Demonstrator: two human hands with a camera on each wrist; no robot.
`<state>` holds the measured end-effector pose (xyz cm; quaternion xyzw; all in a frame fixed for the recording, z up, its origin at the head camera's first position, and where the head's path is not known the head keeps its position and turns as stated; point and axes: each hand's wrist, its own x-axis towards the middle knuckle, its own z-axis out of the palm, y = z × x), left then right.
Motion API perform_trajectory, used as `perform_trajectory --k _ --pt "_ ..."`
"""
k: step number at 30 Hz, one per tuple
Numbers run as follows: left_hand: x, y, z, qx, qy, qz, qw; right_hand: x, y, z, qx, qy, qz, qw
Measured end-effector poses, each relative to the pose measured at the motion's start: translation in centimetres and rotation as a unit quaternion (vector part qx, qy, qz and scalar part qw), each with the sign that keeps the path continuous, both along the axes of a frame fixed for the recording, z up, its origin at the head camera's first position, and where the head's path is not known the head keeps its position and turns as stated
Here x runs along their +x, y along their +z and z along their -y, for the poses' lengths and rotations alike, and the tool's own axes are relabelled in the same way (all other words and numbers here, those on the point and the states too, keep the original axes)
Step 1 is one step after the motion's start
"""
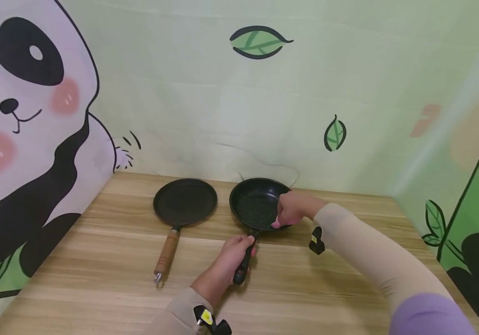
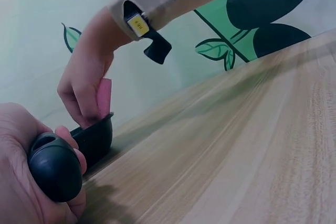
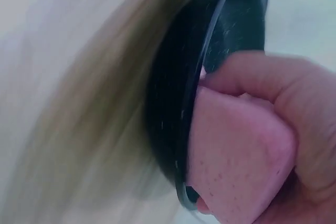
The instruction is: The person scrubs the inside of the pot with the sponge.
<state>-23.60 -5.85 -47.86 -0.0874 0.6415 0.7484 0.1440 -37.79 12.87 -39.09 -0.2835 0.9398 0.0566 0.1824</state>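
A deep black frying pan [image 1: 252, 204] stands on the wooden table, its handle towards me. My left hand [image 1: 230, 258] grips the black handle [image 1: 242, 271], whose rounded end [image 2: 55, 174] shows large in the left wrist view. Over the pan's right side, my right hand [image 1: 294, 207] holds a pink sponge [image 3: 236, 153] between thumb and fingers. In the right wrist view the sponge lies at the pan's rim [image 3: 195, 103], partly inside it. Only a small bit of it shows in the head view; my hand hides the rest.
A flat black pan [image 1: 185, 202] with a wooden handle [image 1: 166, 253] lies left of the frying pan. Behind the table [image 1: 97, 279] hangs a pale green backdrop [image 1: 180, 93] with a panda and leaves. Each wrist carries a small black camera mount [image 1: 316, 241].
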Motion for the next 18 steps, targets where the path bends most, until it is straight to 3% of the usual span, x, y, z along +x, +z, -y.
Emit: perform_trajectory --k 3,6,12,15,18 --pt "-0.1 0.0 0.1 0.0 -0.003 -0.002 1.0 0.2 0.0 0.3 -0.065 -0.015 0.072 0.995" --pt "-0.2 -0.1 0.2 -0.001 -0.006 -0.008 1.0 0.4 -0.5 0.6 -0.135 -0.035 0.123 0.983" --pt "-0.5 -0.4 0.5 -0.009 -0.014 -0.014 0.9998 0.4 -1.8 1.4 -0.232 -0.084 0.168 0.955" --pt "-0.6 -0.4 0.5 -0.008 -0.023 -0.008 0.9997 0.4 -2.7 2.1 -0.283 -0.129 0.18 0.933" --pt "-0.6 -0.4 0.5 -0.005 -0.028 -0.005 0.9996 0.5 -3.9 3.2 -0.343 -0.177 0.186 0.903"
